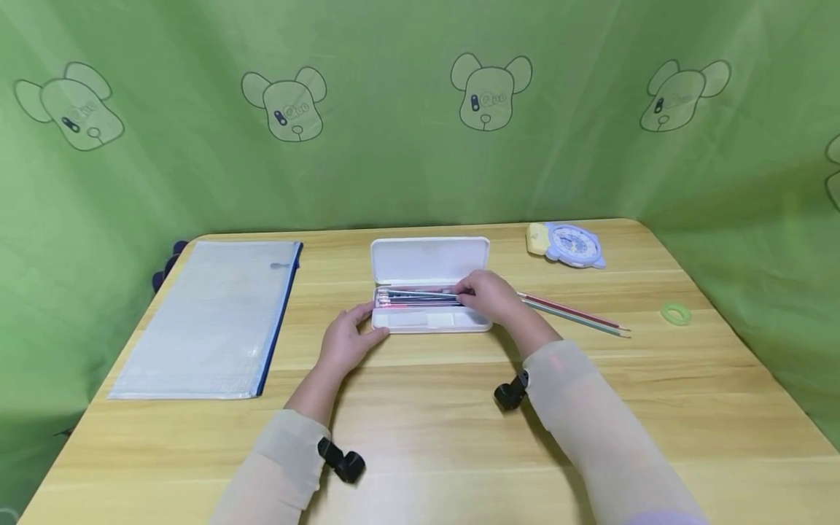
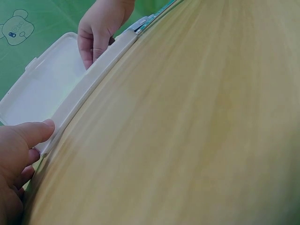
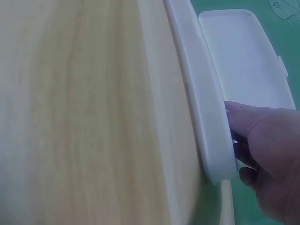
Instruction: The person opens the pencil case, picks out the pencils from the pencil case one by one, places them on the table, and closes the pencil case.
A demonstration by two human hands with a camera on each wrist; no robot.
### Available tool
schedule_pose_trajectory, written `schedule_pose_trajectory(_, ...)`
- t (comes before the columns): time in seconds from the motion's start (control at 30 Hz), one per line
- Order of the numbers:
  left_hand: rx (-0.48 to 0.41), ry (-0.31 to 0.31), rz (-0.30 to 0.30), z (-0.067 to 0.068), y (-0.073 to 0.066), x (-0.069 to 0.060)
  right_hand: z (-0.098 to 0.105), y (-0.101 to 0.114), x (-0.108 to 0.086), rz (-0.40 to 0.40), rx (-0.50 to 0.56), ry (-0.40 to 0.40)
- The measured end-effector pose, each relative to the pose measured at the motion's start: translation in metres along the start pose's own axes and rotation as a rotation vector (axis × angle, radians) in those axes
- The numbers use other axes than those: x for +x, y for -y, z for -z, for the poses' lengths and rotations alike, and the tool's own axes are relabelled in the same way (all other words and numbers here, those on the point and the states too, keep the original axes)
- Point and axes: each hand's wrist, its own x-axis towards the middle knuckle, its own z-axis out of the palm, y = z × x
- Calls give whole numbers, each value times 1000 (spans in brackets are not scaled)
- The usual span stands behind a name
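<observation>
A white pencil case lies on the table with its lid raised at the back. Several pencils lie inside, eraser ends to the left. My left hand holds the case's left end, thumb at the front corner; the left wrist view shows this thumb on the rim. Over the right part of the case, my right hand pinches a pencil among the others. In the right wrist view the fingertips of the right hand are partly hidden behind the case wall.
Right of the case lie a red pencil and a green pencil. Farther out are a blue and yellow clock-like object and a green ring. At left lies a clear zip pouch. A green curtain hangs behind the table.
</observation>
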Motion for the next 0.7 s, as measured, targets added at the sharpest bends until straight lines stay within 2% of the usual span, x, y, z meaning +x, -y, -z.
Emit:
schedule_pose_trajectory(0.33,-3,4,7,-1,-1,0,14,1,-17,16,96,-67)
schedule_pose_trajectory(0.7,2,10,14,0,-2,0,36,-22,-57,13,137,-145)
